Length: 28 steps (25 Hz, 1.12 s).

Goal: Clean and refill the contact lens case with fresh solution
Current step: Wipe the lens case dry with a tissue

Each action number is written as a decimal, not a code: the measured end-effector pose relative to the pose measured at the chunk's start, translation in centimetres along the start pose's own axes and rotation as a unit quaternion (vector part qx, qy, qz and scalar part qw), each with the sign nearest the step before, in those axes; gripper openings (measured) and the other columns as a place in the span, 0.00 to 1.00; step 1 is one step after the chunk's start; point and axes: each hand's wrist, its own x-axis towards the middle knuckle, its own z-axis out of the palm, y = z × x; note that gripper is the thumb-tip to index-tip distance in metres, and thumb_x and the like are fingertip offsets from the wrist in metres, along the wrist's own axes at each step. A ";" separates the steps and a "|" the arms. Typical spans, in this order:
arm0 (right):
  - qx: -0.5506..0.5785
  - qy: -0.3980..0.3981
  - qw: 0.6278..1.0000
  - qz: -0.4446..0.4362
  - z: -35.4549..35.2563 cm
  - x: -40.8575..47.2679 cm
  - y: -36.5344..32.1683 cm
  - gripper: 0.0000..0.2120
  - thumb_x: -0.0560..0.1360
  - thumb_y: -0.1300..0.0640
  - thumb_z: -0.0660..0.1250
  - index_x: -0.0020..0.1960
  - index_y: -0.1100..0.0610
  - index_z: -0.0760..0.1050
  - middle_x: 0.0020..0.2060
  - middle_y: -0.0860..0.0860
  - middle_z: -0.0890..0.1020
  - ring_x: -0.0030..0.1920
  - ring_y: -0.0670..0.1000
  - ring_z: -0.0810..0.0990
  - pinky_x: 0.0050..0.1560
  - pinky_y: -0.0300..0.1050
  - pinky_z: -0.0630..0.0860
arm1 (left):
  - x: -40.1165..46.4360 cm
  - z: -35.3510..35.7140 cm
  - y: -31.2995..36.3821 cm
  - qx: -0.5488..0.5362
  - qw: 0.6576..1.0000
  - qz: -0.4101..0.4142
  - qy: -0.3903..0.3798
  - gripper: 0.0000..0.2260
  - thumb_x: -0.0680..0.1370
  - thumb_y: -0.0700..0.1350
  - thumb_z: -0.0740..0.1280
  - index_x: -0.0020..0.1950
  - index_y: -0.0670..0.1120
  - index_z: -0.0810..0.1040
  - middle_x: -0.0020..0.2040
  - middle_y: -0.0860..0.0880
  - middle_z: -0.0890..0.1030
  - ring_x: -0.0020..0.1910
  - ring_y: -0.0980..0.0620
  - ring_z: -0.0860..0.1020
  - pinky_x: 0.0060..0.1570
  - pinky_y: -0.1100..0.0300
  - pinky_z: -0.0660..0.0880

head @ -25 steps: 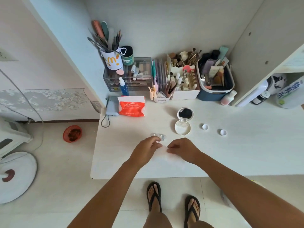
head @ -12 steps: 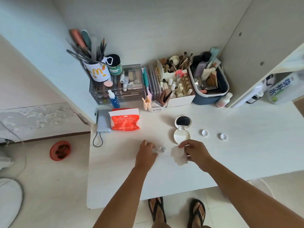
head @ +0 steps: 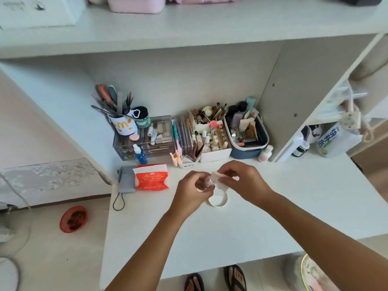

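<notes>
Both hands had lifted off the surface: left hand [head: 192, 191] pinched the small clear plastic lens case [head: 210, 181], right hand's [head: 243, 181] grip held crumpled white tissue [head: 219, 177] against it, wiping; next probably needs refilling

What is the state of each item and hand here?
Left hand: grips the contact lens case.
Right hand: pinches the tissue.
Contact lens case: lifted off the desk, uncapped.
Tissue: crumpled, pressed against the case.
Compact mirror: on the desk, mostly hidden.
Tissue pack: lying flat, torn open.
</notes>
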 end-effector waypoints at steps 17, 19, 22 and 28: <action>0.060 -0.073 0.988 -0.124 -15.2 -2.5 -7.8 0.06 0.69 0.55 0.70 0.45 0.51 0.83 0.42 0.44 0.81 0.43 0.40 0.79 0.48 0.34 0.75 | -0.6 3.9 16.2 -0.356 0.929 0.003 0.099 0.14 0.72 0.36 0.69 0.58 0.41 0.79 0.51 0.49 0.84 0.53 0.52 0.81 0.54 0.55 0.77; 0.039 -0.087 0.986 -0.136 -15.8 -2.8 -7.9 0.07 0.72 0.58 0.69 0.49 0.52 0.82 0.42 0.44 0.80 0.42 0.39 0.78 0.45 0.31 0.73 | -0.6 3.8 16.8 -0.418 0.905 -0.007 0.082 0.14 0.72 0.34 0.67 0.58 0.37 0.78 0.47 0.49 0.85 0.48 0.52 0.82 0.51 0.57 0.79; -0.071 -0.045 0.969 -0.232 -16.5 -2.5 -8.2 0.06 0.73 0.61 0.68 0.47 0.56 0.83 0.41 0.49 0.80 0.42 0.42 0.77 0.45 0.28 0.71 | -0.4 3.7 17.8 -0.437 0.897 -0.010 0.060 0.13 0.72 0.32 0.66 0.56 0.36 0.78 0.42 0.49 0.85 0.43 0.54 0.83 0.43 0.62 0.79; -0.114 -0.035 0.945 -0.304 -16.3 -2.2 -8.2 0.10 0.74 0.63 0.62 0.51 0.60 0.81 0.46 0.54 0.79 0.46 0.45 0.77 0.49 0.30 0.71 | -0.6 3.9 19.0 -0.455 0.886 -0.034 0.084 0.07 0.74 0.33 0.64 0.45 0.40 0.81 0.42 0.44 0.83 0.39 0.52 0.82 0.39 0.63 0.79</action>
